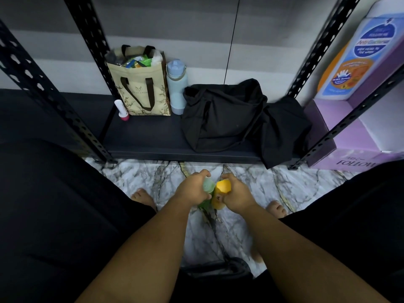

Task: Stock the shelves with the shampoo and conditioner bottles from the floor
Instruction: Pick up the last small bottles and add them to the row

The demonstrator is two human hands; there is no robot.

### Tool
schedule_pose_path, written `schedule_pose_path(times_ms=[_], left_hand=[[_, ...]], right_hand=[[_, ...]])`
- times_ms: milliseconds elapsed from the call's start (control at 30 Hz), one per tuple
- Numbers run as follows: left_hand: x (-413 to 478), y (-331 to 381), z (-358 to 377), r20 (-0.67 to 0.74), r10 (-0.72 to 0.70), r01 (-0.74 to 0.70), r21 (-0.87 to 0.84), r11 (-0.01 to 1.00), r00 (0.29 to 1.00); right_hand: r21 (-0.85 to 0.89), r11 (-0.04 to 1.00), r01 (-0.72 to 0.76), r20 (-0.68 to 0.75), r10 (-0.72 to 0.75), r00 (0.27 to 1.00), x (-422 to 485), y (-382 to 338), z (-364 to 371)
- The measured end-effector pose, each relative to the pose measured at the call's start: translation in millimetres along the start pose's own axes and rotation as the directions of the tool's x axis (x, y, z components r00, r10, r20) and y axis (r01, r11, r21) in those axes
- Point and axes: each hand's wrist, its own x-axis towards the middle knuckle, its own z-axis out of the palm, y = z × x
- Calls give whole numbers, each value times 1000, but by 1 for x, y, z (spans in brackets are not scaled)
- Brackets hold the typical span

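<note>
The lowest shelf board (153, 136) of a black metal rack is carrying four items. A beige tote bag (142, 90), filled with packets, is standing at the back left. A pale blue water bottle (176, 88) is standing upright just beside it on the right. A small white and pink tube (121, 109) is standing at the tote's left corner. A slumped black bag (223, 114) is occupying the right half of the board and is hanging over its right end. The front left part of the board is lying bare. A purple display carton (349, 132) is standing against the rack's right side.

Count: four perforated uprights, two task bottles, two bare feet on the marble floor (153, 178).

Both arms are reaching forward and down between the knees, hands close together in front of the shelf edge. The left hand (192, 189) is gripping the green bottle (207, 186), fingers curling round its upper part. The right hand (237, 194) is gripping the yellow bottle (222, 189) in the same way. The two bottles are touching side by side, low over the floor. It is not possible to tell whether their bases are resting on it.
</note>
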Motion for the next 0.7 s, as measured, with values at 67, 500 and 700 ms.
schedule_pose_path(times_ms=[67, 500, 700], left_hand=[[0, 0, 1, 11, -11, 11, 9, 1000, 1000], [-3, -2, -10, -96, 8, -25, -175, 984, 995], [-6, 37, -48, -315, 35, -180, -445, 877, 949]], right_hand=[[-5, 1000, -7, 0, 7, 1000, 0, 2, 1], [144, 989, 32, -142, -11, 990, -6, 1, -5], [719, 687, 102, -260, 130, 957, 0, -39, -41]])
